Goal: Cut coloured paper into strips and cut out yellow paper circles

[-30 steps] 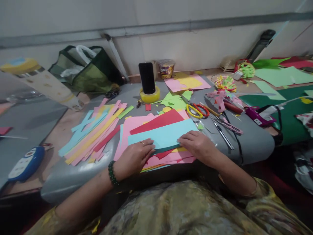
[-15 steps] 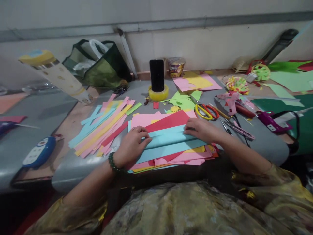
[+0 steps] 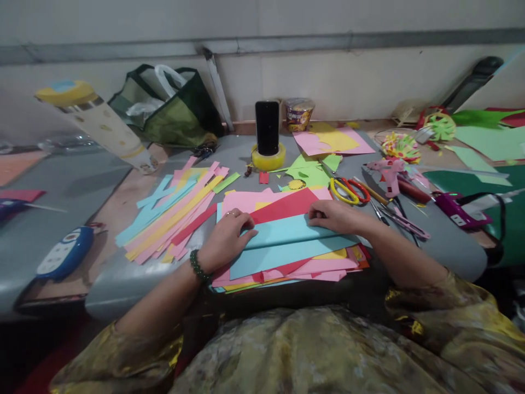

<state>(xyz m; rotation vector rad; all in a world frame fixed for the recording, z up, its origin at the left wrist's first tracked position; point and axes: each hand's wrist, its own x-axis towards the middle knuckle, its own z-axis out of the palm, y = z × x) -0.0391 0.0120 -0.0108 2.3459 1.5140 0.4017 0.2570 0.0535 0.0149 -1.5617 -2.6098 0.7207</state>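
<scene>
Between left hand and right hand, blue paper

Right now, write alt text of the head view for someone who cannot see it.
A person's left hand and right hand hold light-blue paper on a pile of coloured sheets. Cut paper strips lie to the left; scissors and a pink glue gun lie to the right.

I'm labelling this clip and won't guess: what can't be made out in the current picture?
All in the head view:
Blue paper: upper left end, covered by the left hand.
Paper pile: middle, under the blue paper.
Purple tool: one end, cut by left edge.
Cup: lettering, too small.
</scene>
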